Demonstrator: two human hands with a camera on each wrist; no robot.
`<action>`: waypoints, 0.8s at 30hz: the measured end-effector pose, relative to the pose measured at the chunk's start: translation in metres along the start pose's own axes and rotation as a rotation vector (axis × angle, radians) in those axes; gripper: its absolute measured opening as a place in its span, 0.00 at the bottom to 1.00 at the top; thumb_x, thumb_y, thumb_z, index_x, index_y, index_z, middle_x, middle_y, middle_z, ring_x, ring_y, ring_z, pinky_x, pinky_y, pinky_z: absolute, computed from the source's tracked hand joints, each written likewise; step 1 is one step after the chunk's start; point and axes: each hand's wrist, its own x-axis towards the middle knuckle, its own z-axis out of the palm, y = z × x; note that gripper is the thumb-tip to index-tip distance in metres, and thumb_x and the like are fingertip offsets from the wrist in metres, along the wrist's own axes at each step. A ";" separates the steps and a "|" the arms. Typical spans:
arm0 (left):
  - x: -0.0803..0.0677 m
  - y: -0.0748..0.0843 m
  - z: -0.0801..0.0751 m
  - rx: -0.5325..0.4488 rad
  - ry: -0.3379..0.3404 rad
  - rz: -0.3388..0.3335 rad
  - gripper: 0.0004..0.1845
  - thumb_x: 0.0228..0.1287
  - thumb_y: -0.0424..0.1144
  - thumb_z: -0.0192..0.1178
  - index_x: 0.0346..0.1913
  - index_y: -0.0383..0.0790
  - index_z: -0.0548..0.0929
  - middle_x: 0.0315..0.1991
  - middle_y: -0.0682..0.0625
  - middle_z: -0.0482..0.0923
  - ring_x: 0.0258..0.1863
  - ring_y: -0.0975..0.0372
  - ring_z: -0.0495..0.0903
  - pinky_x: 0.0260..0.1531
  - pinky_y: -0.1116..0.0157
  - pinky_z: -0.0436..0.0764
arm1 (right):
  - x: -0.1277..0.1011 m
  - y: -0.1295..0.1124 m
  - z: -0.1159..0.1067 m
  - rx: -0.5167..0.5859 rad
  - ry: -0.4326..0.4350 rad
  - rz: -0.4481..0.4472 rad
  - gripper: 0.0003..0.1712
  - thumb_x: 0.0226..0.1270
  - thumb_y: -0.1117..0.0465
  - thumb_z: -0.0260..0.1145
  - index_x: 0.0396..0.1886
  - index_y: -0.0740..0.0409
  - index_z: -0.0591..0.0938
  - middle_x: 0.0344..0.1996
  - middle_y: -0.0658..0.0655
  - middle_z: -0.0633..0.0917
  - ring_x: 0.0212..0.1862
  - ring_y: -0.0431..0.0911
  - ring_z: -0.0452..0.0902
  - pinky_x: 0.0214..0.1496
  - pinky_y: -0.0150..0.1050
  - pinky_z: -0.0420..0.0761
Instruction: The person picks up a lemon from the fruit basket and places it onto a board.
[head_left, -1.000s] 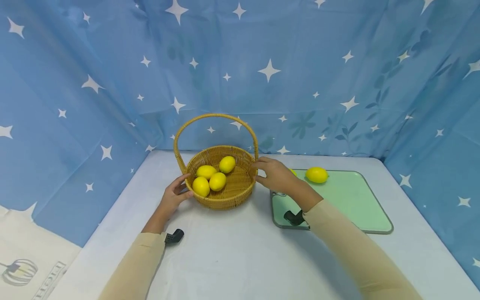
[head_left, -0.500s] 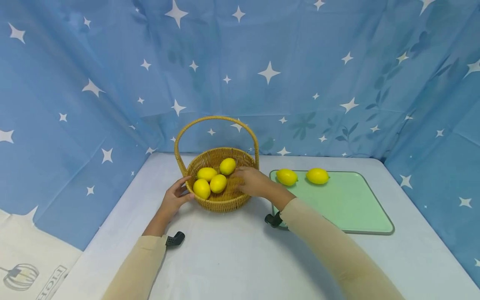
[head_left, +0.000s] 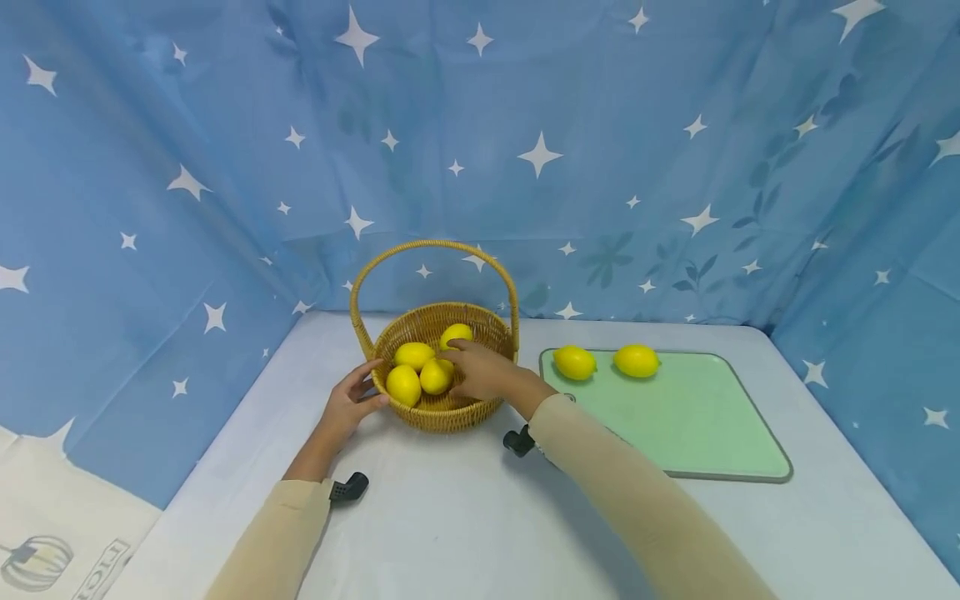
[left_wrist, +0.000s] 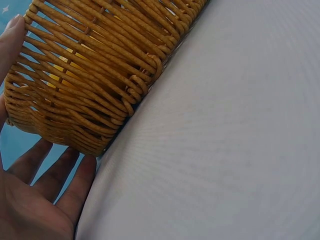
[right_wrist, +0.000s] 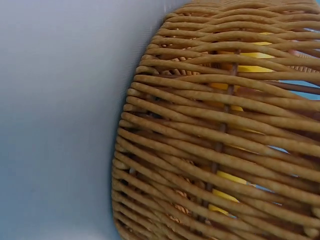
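A wicker basket (head_left: 442,422) with a tall arched handle stands on the table and holds several yellow lemons (head_left: 403,385). My left hand (head_left: 347,410) rests against its left side. The thumb (left_wrist: 12,42) lies at the rim, and the other fingers (left_wrist: 80,187) touch the lower wall, fairly straight. My right hand (head_left: 483,371) reaches over the right rim into the basket. Its fingers and thumb are spread beside the nearest lemon (head_left: 437,378), with one finger over the back lemon (head_left: 455,335); whether they touch I cannot tell. In the right wrist view, the basket's weave (right_wrist: 225,125) hides that hand.
A pale green tray (head_left: 690,417) lies right of the basket, with two lemons (head_left: 575,362) near its back edge. A blue curtain (head_left: 480,167) with white stars hangs behind the table. The basket's handle (head_left: 435,243) arches above the right hand's reach.
My right hand has moved left from the basket's right rim to the lemons inside, uncovering the left lemon on the tray. The left hand stays at the basket's side.
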 end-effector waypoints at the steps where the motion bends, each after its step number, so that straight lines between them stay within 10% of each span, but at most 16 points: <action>1: -0.001 0.000 0.000 0.001 0.000 0.005 0.36 0.64 0.30 0.64 0.73 0.40 0.63 0.75 0.45 0.51 0.68 0.46 0.61 0.52 0.70 0.75 | 0.001 0.000 0.001 0.000 -0.004 0.000 0.41 0.64 0.50 0.70 0.75 0.43 0.64 0.75 0.54 0.56 0.73 0.53 0.54 0.69 0.50 0.62; 24: -0.003 -0.001 -0.002 0.000 0.001 -0.008 0.36 0.65 0.29 0.64 0.74 0.40 0.62 0.76 0.43 0.49 0.69 0.44 0.59 0.52 0.68 0.75 | 0.002 -0.014 0.001 0.008 -0.001 -0.119 0.31 0.58 0.60 0.76 0.61 0.46 0.77 0.62 0.45 0.75 0.61 0.43 0.70 0.63 0.40 0.71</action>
